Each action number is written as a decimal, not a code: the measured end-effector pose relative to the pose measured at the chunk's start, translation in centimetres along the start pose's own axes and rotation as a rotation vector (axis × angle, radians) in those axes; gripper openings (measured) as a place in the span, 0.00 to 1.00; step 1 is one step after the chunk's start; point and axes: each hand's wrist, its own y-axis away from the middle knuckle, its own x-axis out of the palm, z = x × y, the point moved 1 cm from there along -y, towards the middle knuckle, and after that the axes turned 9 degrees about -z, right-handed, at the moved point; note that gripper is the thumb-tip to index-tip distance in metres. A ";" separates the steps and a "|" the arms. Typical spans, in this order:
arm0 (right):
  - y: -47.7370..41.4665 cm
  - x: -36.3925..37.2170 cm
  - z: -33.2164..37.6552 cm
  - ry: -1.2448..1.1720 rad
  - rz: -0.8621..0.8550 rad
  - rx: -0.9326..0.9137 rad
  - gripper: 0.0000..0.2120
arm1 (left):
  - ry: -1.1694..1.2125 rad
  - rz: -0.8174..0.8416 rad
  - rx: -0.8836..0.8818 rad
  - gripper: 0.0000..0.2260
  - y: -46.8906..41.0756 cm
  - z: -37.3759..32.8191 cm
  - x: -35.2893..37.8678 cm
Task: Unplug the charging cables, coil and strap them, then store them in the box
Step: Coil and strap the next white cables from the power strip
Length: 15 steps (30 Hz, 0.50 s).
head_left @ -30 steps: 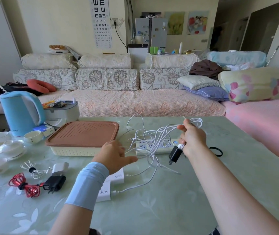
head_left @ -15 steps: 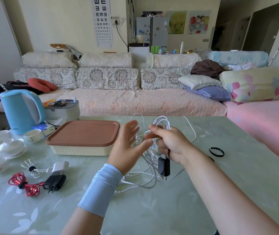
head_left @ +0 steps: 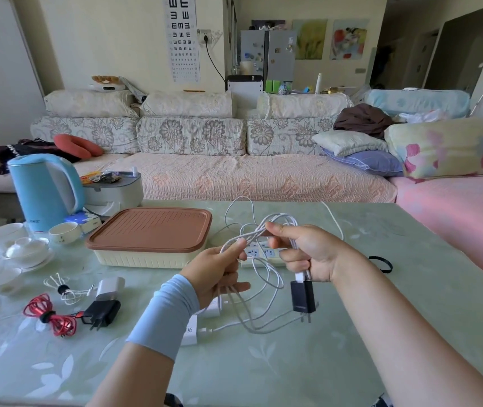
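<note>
- In the centre of the frame, the left hand point(head_left: 216, 271) has its fingers curled round several strands of the white cable point(head_left: 251, 235).
- The right hand point(head_left: 310, 251) pinches the same cable between thumb and forefinger; its lower fingers grip the cable end.
- A black plug point(head_left: 303, 298) hangs from that end, just above the worktop point(head_left: 293, 371).
- Loose loops of cable droop between the hands and trail onto the worktop.
- Behind the hands lies a power strip point(head_left: 259, 254).
- The box point(head_left: 149, 233), lid on, stands left of centre.
- A black strap point(head_left: 381, 263) lies at the right.
- At lower left lies a strapped red cable point(head_left: 49, 315).
</note>
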 end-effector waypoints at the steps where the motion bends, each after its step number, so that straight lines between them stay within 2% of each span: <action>1: 0.1 -0.2 0.1 -0.011 0.023 0.030 0.09 | -0.035 -0.023 0.005 0.15 0.0 -0.2 -0.4; 4: 0.5 -0.8 0.2 0.028 0.019 0.042 0.09 | -0.105 -0.025 -0.020 0.20 0.4 -0.7 -1.4; 6: 0.3 -1.0 0.1 0.115 -0.042 -0.034 0.08 | -0.085 0.021 -0.070 0.25 0.7 -1.0 -1.7; 8: 0.0 -0.8 -0.1 0.168 -0.097 -0.117 0.08 | -0.115 -0.012 -0.092 0.29 0.7 -1.0 -1.9; 12: -0.1 -0.1 -0.3 0.289 -0.134 -0.179 0.08 | -0.280 -0.060 -0.063 0.25 0.3 -0.3 -2.6; 15: 0.1 0.6 -0.8 0.410 -0.143 -0.225 0.09 | -0.059 -0.081 -0.051 0.23 0.2 -0.3 -3.0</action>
